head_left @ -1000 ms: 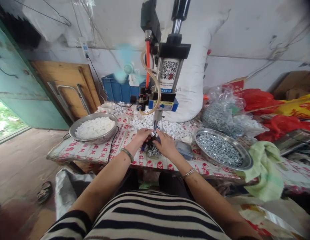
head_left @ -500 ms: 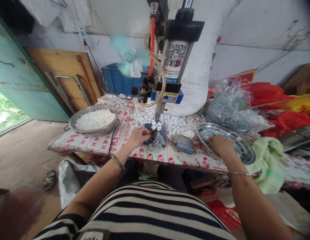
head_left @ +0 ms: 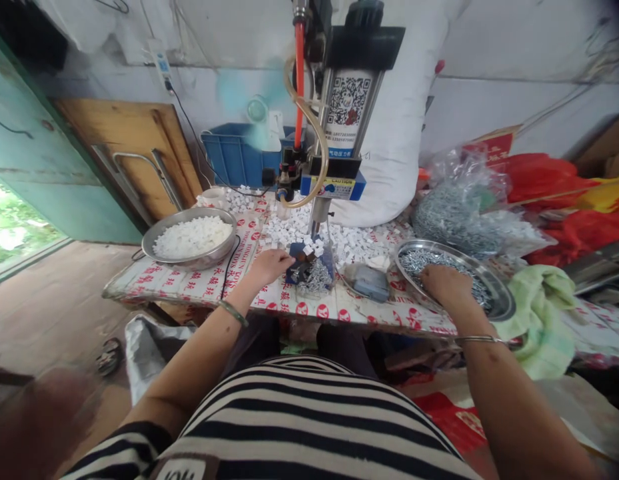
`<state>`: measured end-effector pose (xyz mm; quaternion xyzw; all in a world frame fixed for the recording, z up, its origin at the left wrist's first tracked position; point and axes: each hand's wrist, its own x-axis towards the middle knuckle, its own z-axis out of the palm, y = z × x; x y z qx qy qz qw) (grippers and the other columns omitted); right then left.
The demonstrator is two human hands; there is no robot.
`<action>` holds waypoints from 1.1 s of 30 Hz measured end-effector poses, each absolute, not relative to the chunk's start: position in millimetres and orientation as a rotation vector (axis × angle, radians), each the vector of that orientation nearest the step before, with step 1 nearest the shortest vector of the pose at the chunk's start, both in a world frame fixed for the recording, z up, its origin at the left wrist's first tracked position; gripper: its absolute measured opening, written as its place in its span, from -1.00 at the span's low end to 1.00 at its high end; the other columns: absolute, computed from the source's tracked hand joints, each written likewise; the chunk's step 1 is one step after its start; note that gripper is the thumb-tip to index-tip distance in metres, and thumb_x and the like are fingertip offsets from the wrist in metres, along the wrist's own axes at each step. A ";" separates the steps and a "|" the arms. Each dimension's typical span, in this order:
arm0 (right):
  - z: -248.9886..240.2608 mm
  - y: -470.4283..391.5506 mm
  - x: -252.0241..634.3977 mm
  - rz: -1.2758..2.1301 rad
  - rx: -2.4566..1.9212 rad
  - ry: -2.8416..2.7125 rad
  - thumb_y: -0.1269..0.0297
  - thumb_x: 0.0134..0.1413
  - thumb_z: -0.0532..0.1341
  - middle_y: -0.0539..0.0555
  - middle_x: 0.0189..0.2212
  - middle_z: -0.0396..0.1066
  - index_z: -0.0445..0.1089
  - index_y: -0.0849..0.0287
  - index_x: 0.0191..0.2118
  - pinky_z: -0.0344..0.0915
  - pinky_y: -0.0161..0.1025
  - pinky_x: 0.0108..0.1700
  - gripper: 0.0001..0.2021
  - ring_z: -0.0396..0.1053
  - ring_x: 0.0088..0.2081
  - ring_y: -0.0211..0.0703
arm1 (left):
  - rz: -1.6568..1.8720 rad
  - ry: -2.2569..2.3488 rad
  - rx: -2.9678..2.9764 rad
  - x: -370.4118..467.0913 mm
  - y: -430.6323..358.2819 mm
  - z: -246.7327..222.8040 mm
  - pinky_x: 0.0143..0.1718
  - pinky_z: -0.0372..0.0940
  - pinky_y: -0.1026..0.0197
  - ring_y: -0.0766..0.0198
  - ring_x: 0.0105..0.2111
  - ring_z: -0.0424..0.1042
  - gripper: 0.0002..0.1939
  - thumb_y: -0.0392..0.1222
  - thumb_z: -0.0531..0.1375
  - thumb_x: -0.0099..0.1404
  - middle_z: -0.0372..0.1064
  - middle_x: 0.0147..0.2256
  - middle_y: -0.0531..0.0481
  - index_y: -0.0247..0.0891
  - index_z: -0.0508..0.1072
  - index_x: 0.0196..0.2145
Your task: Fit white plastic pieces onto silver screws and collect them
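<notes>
My left hand (head_left: 270, 267) is at the left edge of the blue press base (head_left: 327, 256), its fingers pinched together. Whatever it may hold is too small to make out. Small metal pins or screws (head_left: 315, 277) lie heaped at the front of that base, with a few white plastic pieces (head_left: 314, 247) above them, under the press rod (head_left: 318, 215). My right hand (head_left: 446, 285) reaches into a round metal tray (head_left: 504, 308) of similar small metal parts (head_left: 420, 260). Its fingers are curled down among them, and the fingertips are hidden.
Loose white pieces (head_left: 356, 247) spread behind the press (head_left: 345, 120). A metal bowl of white pieces (head_left: 189, 238) stands left, a grey block (head_left: 370, 283) between base and tray. Right are a green cloth (head_left: 539, 320) and a clear bag of metal parts (head_left: 452, 217).
My left hand has drawn slightly left, away from the pins on the press base. The right hand remains in the tray, and the whole view has shifted a little.
</notes>
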<state>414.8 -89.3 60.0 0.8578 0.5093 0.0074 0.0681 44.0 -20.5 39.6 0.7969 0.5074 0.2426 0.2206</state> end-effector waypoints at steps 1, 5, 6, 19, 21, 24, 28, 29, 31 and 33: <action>60.0 -89.7 416.0 0.029 2.589 1.534 0.33 0.12 -0.04 0.41 -0.13 0.36 0.42 0.31 -0.17 0.12 0.01 -0.18 -0.67 0.32 -0.09 0.15 | 0.637 1.413 2.225 48.9 -19.5 38.9 -0.44 0.14 0.30 0.27 -0.46 0.36 -0.78 -0.17 0.10 0.11 0.44 -0.50 -0.03 -0.23 0.52 -0.53; 59.8 -92.1 422.0 0.014 2.581 1.511 0.24 0.08 0.05 0.41 -0.15 0.37 0.45 0.27 -0.21 0.10 0.07 -0.17 -0.70 0.32 -0.10 0.19 | 0.590 1.457 2.216 64.9 -16.6 37.9 -0.45 0.13 0.29 0.28 -0.49 0.34 -0.85 -0.28 0.12 0.02 0.42 -0.53 -0.02 -0.25 0.48 -0.59; 60.0 -92.8 423.0 0.015 2.579 1.504 0.28 0.07 0.05 0.41 -0.16 0.37 0.46 0.28 -0.23 0.10 0.06 -0.17 -0.72 0.32 -0.10 0.18 | 0.645 1.445 2.179 66.3 -16.3 38.4 -0.45 0.13 0.29 0.29 -0.48 0.34 -0.86 -0.29 0.12 0.02 0.41 -0.53 -0.01 -0.26 0.46 -0.59; 66.7 -93.5 408.0 0.036 2.906 2.028 0.37 0.00 0.03 0.22 -0.27 0.43 0.38 0.28 -0.17 0.19 -0.19 -0.17 -0.71 0.35 -0.22 -0.07 | 1.006 0.822 1.055 70.3 -51.6 33.9 -0.66 0.06 0.40 0.54 -0.67 0.19 -0.76 -0.22 0.27 -0.05 0.40 -0.48 0.02 -0.37 0.40 -0.39; 68.5 -92.4 370.2 -0.089 2.965 2.408 0.35 0.00 0.02 0.13 -0.27 0.43 0.38 0.23 -0.18 0.21 -0.19 -0.13 -0.72 0.35 -0.22 -0.14 | 0.965 0.774 0.959 73.9 -59.9 38.0 -0.67 0.04 0.41 0.54 -0.66 0.20 -0.71 -0.21 0.29 -0.08 0.40 -0.46 -0.01 -0.37 0.41 -0.35; 68.3 -93.9 296.1 -0.733 2.890 2.876 0.24 -0.02 0.09 0.04 -0.40 0.43 0.36 0.20 -0.25 0.27 -0.23 -0.24 -0.77 0.35 -0.36 -0.21 | 0.932 0.727 0.876 78.0 -68.9 44.5 -0.70 0.00 0.43 0.54 -0.66 0.20 -0.59 -0.23 0.34 -0.13 0.40 -0.45 0.00 -0.35 0.40 -0.27; 61.3 -97.7 223.5 -1.451 2.689 3.135 0.15 -0.05 0.17 0.01 -0.43 0.42 0.36 0.18 -0.34 0.28 -0.28 -0.28 -0.79 0.34 -0.38 -0.25 | 0.946 0.698 0.851 79.7 -76.9 49.6 -0.72 -0.02 0.44 0.54 -0.68 0.20 -0.51 -0.21 0.36 -0.17 0.36 -0.49 0.08 -0.33 0.37 -0.23; 58.6 -98.1 215.2 -1.575 2.672 3.130 0.14 -0.06 0.18 0.01 -0.44 0.42 0.36 0.18 -0.35 0.28 -0.29 -0.29 -0.79 0.34 -0.39 -0.25 | 0.961 0.692 0.849 79.5 -78.5 50.0 -0.72 -0.01 0.45 0.54 -0.68 0.21 -0.50 -0.21 0.36 -0.17 0.35 -0.51 0.09 -0.33 0.37 -0.22; 52.4 -98.2 208.2 -1.757 2.638 3.078 0.15 -0.08 0.20 0.00 -0.46 0.42 0.37 0.18 -0.36 0.28 -0.29 -0.30 -0.80 0.33 -0.41 -0.26 | 0.996 0.686 0.851 79.1 -80.8 49.7 -0.72 -0.01 0.44 0.53 -0.69 0.21 -0.50 -0.21 0.36 -0.16 0.33 -0.54 0.12 -0.33 0.36 -0.21; 46.2 -98.0 208.5 -1.778 2.640 3.032 0.15 -0.08 0.21 0.00 -0.46 0.42 0.38 0.18 -0.36 0.28 -0.28 -0.29 -0.80 0.33 -0.41 -0.25 | 1.037 0.700 0.860 79.0 -82.1 48.7 -0.71 0.01 0.43 0.52 -0.69 0.20 -0.49 -0.21 0.36 -0.16 0.31 -0.57 0.14 -0.34 0.36 -0.20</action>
